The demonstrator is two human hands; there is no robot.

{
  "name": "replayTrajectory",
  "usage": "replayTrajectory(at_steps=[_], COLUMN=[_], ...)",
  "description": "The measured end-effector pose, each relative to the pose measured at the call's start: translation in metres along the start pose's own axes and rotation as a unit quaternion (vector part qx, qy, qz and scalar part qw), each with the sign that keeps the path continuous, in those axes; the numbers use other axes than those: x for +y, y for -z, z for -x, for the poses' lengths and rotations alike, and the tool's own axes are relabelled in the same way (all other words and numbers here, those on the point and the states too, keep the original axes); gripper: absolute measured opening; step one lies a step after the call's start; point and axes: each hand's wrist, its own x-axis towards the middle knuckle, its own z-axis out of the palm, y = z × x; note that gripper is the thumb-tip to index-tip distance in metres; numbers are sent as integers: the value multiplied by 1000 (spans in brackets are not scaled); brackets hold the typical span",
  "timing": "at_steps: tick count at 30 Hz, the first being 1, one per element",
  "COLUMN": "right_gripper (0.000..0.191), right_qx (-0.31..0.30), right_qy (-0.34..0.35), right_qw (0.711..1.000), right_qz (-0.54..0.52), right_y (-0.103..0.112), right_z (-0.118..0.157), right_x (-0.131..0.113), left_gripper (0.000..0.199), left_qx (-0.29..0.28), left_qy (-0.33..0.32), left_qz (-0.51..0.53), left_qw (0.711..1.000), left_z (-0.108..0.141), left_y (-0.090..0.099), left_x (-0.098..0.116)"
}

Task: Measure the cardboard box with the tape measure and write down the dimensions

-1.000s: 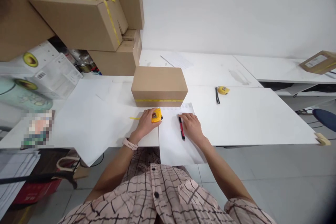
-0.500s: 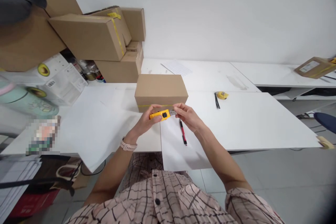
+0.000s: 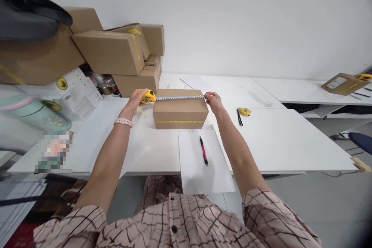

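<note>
My left hand is closed round a yellow tape measure at the left end of a cardboard box. From its case the pale metal blade stretches level across the box's top. At the box's right edge, my right hand pinches the blade's free end between thumb and fingers. Yellow tape runs along the front face of the box. In front of it, a red and black pen lies on a sheet of white paper that hangs over the table's near edge.
A second yellow tape measure with a black strap lies to the right on the white table. Stacked cardboard boxes, avocado-printed cartons and a mint green bottle stand at left. Another box sits far right.
My hands have moved apart and forward, onto the box. The blade, barely out of its case before, is now drawn out across the box top.
</note>
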Motion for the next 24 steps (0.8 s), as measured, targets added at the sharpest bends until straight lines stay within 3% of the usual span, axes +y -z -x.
replayTrajectory(at_steps=[3, 7, 19, 24], right_gripper=[22, 20, 39, 41], right_qx=[52, 85, 24, 26], right_qy=[17, 49, -23, -14], right_qw=[997, 976, 941, 926], right_qz=[49, 193, 338, 376], right_y=[-6, -3, -1, 1], right_z=[-1, 1, 4, 8], right_x=[10, 16, 17, 13], left_gripper=[48, 46, 44, 42], left_qx=[-19, -39, -91, -104], left_qy=[4, 0, 0, 7], left_qz=[-15, -41, -63, -89], left_qw=[1000, 998, 994, 991], left_z=[-9, -19, -36, -40], left_y=[1, 0, 7, 12], left_x=[1, 5, -2, -3])
